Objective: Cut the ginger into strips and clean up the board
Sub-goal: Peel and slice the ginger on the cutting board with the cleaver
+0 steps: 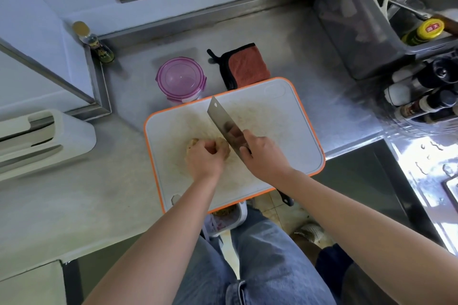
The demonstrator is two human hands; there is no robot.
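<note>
From my remote seat, nearest on the steel counter is the white, orange-rimmed cutting board, which overhangs the counter's front edge. Both of the 2 hands work on it. The left hand curls over the ginger, a knobbly tan lump in the board's near-left part, and pins it down. The right hand is wrapped round the handle of the cleaver, whose broad shiny blade stands just beside the ginger's right end. I see no strips, so I judge the cutting is only starting. Next I'd want thin, even slices, with the left fingertips tucked back from the edge. The board's middle is stained brownish. Behind its far edge lie a fuzzy orange cloth and a round purple-lidded container.
</note>
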